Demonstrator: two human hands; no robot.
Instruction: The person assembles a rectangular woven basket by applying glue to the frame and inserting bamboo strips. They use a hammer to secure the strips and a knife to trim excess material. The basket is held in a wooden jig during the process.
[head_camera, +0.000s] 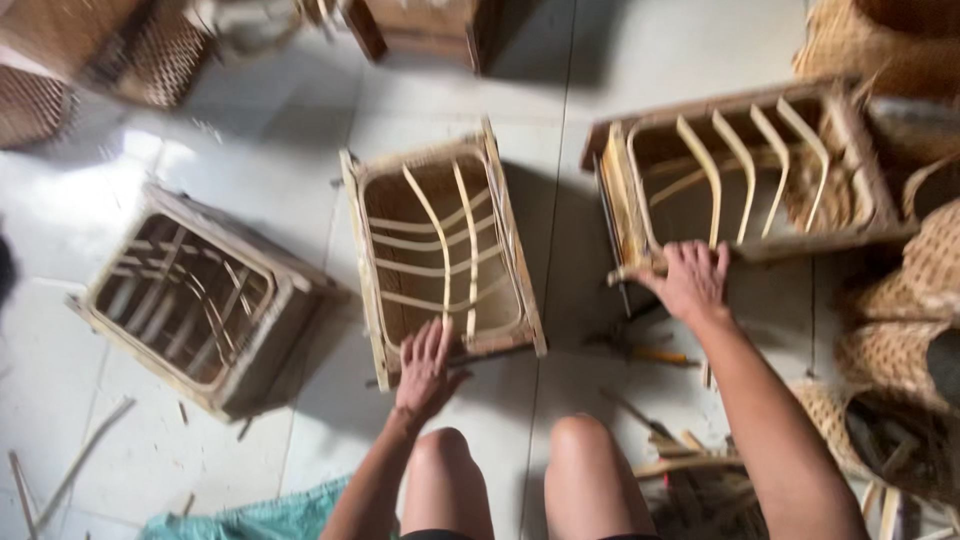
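Two hands, two wooden frames.
Left hand (425, 365) rests open on the middle frame (440, 245); right hand (692, 282) grips the right frame's (745, 170) rail. Probably light, stiff; thin strips look fragile.

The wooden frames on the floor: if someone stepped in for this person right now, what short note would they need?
Left hand: open, flat on the near edge of the middle frame, which has a few bamboo strips woven across it.
Right hand: gripping the near rail of the right frame, which has curved strips set side by side.
A third frame lies untouched to the left, also with strips inside.
Loose bamboo strips lie by the right knee.
Done: strips partly laid in all three. Left: none is fully woven.
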